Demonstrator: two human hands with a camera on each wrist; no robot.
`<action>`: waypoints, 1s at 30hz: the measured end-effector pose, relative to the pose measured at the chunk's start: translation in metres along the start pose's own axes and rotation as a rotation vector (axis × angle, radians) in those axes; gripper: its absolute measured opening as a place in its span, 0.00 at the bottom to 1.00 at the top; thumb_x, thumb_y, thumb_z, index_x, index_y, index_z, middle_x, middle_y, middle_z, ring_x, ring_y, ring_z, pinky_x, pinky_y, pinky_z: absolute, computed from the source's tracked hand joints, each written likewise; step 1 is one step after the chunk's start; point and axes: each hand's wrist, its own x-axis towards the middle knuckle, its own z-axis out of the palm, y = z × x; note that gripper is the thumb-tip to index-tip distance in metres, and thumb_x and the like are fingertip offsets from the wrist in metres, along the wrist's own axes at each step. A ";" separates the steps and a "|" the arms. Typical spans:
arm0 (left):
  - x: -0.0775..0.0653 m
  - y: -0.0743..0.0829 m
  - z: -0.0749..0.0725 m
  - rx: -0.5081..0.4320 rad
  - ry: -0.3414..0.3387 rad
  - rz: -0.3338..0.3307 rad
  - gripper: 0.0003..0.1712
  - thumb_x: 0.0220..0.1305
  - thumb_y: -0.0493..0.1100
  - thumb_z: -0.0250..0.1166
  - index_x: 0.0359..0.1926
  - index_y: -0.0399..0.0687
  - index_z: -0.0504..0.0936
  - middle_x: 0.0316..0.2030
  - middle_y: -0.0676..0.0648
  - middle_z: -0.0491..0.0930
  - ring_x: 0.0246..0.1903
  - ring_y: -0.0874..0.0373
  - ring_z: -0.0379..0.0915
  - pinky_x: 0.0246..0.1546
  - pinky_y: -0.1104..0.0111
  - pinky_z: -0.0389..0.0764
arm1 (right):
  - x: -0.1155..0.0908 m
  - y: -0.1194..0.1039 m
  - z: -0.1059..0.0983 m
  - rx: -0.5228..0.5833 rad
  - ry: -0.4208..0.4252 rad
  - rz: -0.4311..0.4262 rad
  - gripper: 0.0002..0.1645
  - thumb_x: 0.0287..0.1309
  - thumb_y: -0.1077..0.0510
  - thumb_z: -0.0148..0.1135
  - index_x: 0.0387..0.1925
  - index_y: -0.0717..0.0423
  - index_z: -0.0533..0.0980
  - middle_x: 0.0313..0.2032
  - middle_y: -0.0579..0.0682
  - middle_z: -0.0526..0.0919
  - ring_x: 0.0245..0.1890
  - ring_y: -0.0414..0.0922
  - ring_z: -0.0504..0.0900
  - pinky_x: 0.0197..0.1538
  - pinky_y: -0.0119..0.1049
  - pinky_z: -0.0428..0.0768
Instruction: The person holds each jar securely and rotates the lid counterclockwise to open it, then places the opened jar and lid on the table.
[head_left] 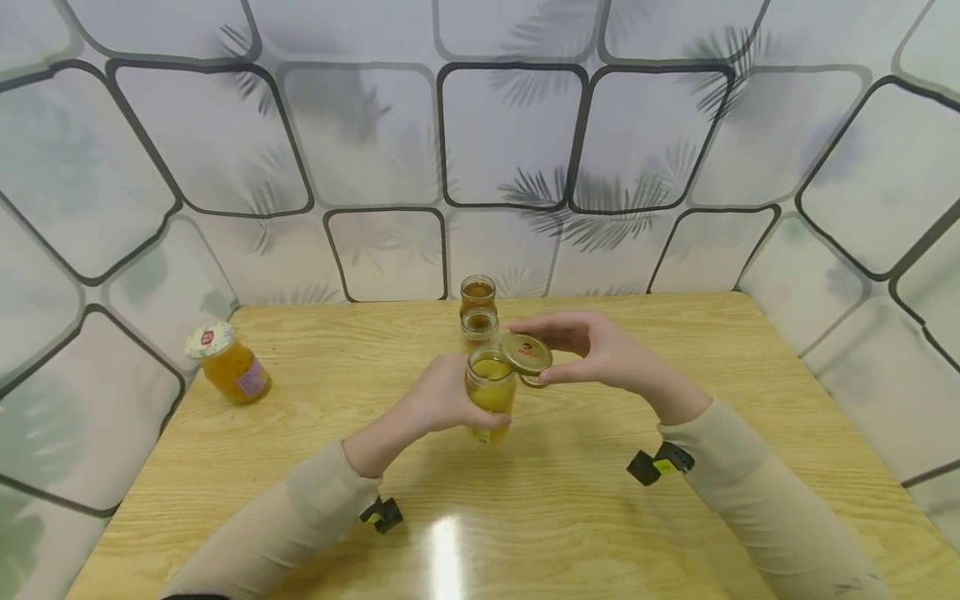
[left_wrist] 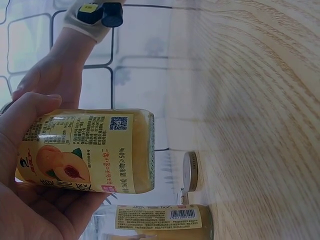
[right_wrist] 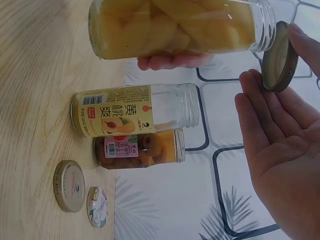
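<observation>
Peach jar is in the left hand, lifted off the table going by the left wrist view; mouth open, fruit inside. Fingers and thumb wrap the body, so the jar sits within that grip, neck poking out above; likely held there to leave the rim free. Held lid is pinched in the right hand, thumb at one edge, fingers at the other, tilted just beside the rim. Edge pinch probably gets the palm out of the mouth's way. Can't tell if lid and glass touch. Right hand is on the jar's right, about mouth height, off the glass. Behind: second peach jar, uncapped, then pink-labelled jar, also uncapped. Gold lid and patterned lid lie near them, presumably parked clear of the hands. Capped jar stands well apart, left side.
</observation>
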 end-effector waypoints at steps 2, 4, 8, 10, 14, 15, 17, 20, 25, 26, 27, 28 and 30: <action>0.000 0.000 -0.001 -0.004 0.003 -0.002 0.28 0.47 0.44 0.85 0.49 0.43 0.85 0.39 0.47 0.90 0.34 0.63 0.81 0.41 0.70 0.84 | -0.002 0.000 -0.001 -0.008 0.009 0.003 0.39 0.60 0.67 0.76 0.71 0.68 0.72 0.70 0.59 0.80 0.66 0.34 0.81 0.70 0.32 0.79; -0.001 0.001 -0.002 -0.005 0.006 -0.008 0.28 0.47 0.44 0.85 0.49 0.43 0.85 0.39 0.47 0.90 0.34 0.63 0.81 0.41 0.70 0.84 | -0.004 0.000 -0.002 -0.011 0.015 0.006 0.39 0.60 0.67 0.76 0.71 0.68 0.72 0.70 0.59 0.79 0.66 0.34 0.81 0.70 0.31 0.79; -0.001 -0.001 -0.002 -0.008 0.010 -0.013 0.27 0.46 0.44 0.85 0.48 0.44 0.85 0.38 0.48 0.90 0.33 0.64 0.81 0.41 0.70 0.84 | -0.006 0.001 -0.004 -0.008 0.020 0.005 0.38 0.60 0.68 0.75 0.71 0.68 0.72 0.71 0.64 0.77 0.67 0.33 0.80 0.69 0.30 0.79; -0.001 -0.002 -0.003 -0.007 0.010 -0.014 0.27 0.47 0.44 0.85 0.48 0.44 0.85 0.38 0.47 0.90 0.33 0.63 0.81 0.41 0.69 0.84 | -0.007 0.003 -0.005 -0.007 0.016 -0.005 0.38 0.61 0.68 0.74 0.71 0.68 0.72 0.71 0.66 0.76 0.68 0.33 0.79 0.69 0.30 0.79; -0.001 -0.004 -0.002 -0.003 0.010 -0.018 0.28 0.47 0.44 0.85 0.49 0.44 0.85 0.39 0.47 0.90 0.35 0.62 0.82 0.42 0.69 0.84 | -0.008 0.007 -0.007 0.004 0.000 -0.027 0.37 0.63 0.67 0.73 0.71 0.69 0.72 0.72 0.59 0.77 0.70 0.34 0.78 0.70 0.30 0.78; -0.002 -0.004 -0.002 -0.002 0.011 -0.021 0.28 0.47 0.44 0.85 0.50 0.44 0.85 0.40 0.47 0.90 0.35 0.62 0.82 0.43 0.69 0.84 | -0.009 0.008 -0.007 0.006 -0.003 -0.029 0.37 0.63 0.67 0.73 0.71 0.68 0.72 0.72 0.54 0.78 0.70 0.34 0.78 0.70 0.30 0.78; -0.002 -0.005 -0.002 -0.004 0.011 -0.026 0.29 0.48 0.44 0.85 0.51 0.43 0.85 0.41 0.47 0.90 0.36 0.62 0.82 0.44 0.69 0.85 | -0.010 0.010 -0.007 0.006 -0.008 -0.032 0.37 0.63 0.68 0.73 0.72 0.68 0.72 0.71 0.46 0.79 0.71 0.34 0.77 0.70 0.30 0.78; -0.003 -0.006 -0.002 -0.005 0.016 -0.035 0.29 0.48 0.43 0.85 0.51 0.43 0.85 0.42 0.47 0.90 0.38 0.61 0.83 0.45 0.68 0.85 | -0.012 0.013 -0.007 0.000 -0.006 -0.025 0.37 0.62 0.69 0.73 0.71 0.69 0.72 0.72 0.46 0.79 0.70 0.34 0.77 0.71 0.30 0.78; -0.003 -0.010 -0.001 0.004 0.031 -0.053 0.28 0.47 0.44 0.85 0.50 0.43 0.85 0.41 0.47 0.90 0.38 0.60 0.83 0.44 0.67 0.85 | -0.016 0.015 -0.005 -0.022 0.025 0.033 0.37 0.61 0.69 0.74 0.71 0.69 0.73 0.73 0.66 0.74 0.66 0.31 0.80 0.68 0.28 0.79; -0.003 -0.011 0.000 0.005 0.034 -0.056 0.28 0.47 0.44 0.85 0.49 0.43 0.85 0.41 0.47 0.90 0.37 0.61 0.83 0.44 0.67 0.85 | -0.017 0.015 -0.005 -0.023 0.030 0.048 0.37 0.61 0.68 0.74 0.71 0.69 0.73 0.72 0.69 0.73 0.65 0.31 0.80 0.67 0.27 0.79; -0.003 -0.012 0.000 0.007 0.037 -0.059 0.28 0.47 0.44 0.85 0.49 0.43 0.85 0.41 0.47 0.90 0.37 0.61 0.83 0.44 0.67 0.85 | -0.018 0.016 -0.005 -0.026 0.035 0.061 0.37 0.61 0.68 0.75 0.71 0.68 0.73 0.72 0.70 0.73 0.64 0.30 0.80 0.67 0.27 0.80; -0.002 -0.013 0.000 0.008 0.040 -0.061 0.28 0.47 0.44 0.85 0.48 0.43 0.85 0.40 0.47 0.90 0.37 0.61 0.83 0.43 0.66 0.85 | -0.018 0.016 -0.005 -0.027 0.035 0.066 0.37 0.61 0.68 0.74 0.71 0.68 0.73 0.72 0.70 0.73 0.64 0.30 0.81 0.67 0.27 0.80; -0.002 -0.015 0.001 0.009 0.047 -0.065 0.27 0.47 0.44 0.85 0.48 0.43 0.85 0.40 0.47 0.90 0.37 0.61 0.83 0.44 0.66 0.85 | -0.020 0.018 -0.005 -0.031 0.035 0.073 0.37 0.61 0.68 0.74 0.71 0.68 0.73 0.71 0.70 0.74 0.64 0.30 0.81 0.66 0.27 0.80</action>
